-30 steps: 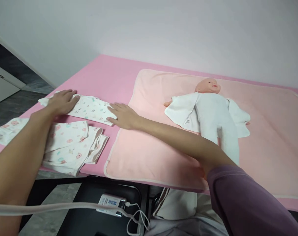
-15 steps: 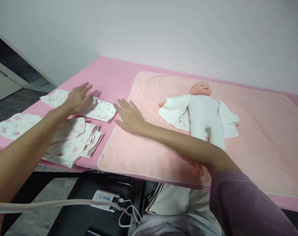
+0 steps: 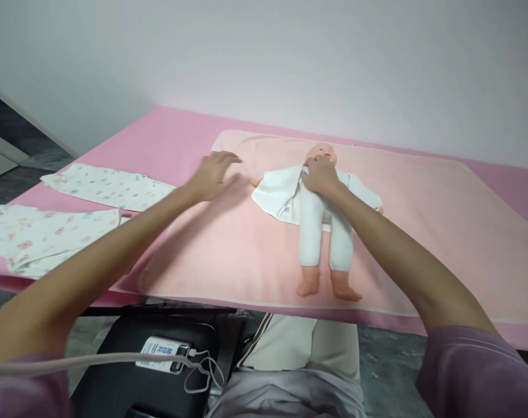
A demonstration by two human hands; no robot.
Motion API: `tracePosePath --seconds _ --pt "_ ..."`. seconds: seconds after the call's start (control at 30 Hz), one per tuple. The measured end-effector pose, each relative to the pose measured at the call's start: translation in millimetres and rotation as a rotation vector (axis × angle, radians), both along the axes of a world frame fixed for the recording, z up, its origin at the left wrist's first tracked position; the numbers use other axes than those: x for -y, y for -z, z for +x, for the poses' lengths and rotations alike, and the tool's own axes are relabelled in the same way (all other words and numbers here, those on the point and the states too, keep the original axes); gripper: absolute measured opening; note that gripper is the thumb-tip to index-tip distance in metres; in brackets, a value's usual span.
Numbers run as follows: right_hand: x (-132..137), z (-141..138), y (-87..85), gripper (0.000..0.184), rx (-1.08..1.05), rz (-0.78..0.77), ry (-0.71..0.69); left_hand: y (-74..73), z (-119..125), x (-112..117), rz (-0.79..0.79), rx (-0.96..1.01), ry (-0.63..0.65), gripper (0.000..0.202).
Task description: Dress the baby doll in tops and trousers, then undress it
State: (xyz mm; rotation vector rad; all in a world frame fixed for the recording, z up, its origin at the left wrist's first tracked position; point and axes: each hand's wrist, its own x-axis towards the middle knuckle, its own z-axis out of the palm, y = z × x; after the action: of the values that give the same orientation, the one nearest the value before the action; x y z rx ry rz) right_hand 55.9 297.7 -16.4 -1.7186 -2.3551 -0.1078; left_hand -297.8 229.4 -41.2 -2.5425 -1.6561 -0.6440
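Note:
A baby doll [image 3: 320,232] lies on its back on a light pink towel [image 3: 420,232], dressed in a white garment [image 3: 285,194] that lies open to both sides. My right hand [image 3: 318,174] rests on the doll's chest just under its head, fingers curled on the white cloth. My left hand [image 3: 211,174] hovers over the towel left of the doll, fingers stretched out and holding nothing; it is blurred by motion.
Printed baby clothes [image 3: 109,186] and a second printed piece [image 3: 41,238] lie on the pink table [image 3: 159,139] at the left. A wall stands behind. Below the table edge are a black seat [image 3: 115,371] with a small device and cable [image 3: 163,354].
Both hands left the printed clothes and moved right. The right hand went from the towel's left edge to the doll's chest; the left now hovers over the towel. The view shifted right.

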Motion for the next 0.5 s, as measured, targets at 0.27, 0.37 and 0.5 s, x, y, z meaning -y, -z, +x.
tracePosePath --seconds 0.27,0.37,0.5 --pt "11 0 6.5 0.047 -0.014 -0.053 -0.122 41.7 205 -50 -0.050 0.012 -0.131 0.065" --pt "11 6 6.4 0.045 -0.028 -0.071 -0.166 53.6 204 -56 0.015 0.012 -0.178 0.062" --pt "3 4 9.3 0.054 -0.040 -0.124 -0.158 57.4 196 -56 0.021 -0.022 -0.184 0.061"
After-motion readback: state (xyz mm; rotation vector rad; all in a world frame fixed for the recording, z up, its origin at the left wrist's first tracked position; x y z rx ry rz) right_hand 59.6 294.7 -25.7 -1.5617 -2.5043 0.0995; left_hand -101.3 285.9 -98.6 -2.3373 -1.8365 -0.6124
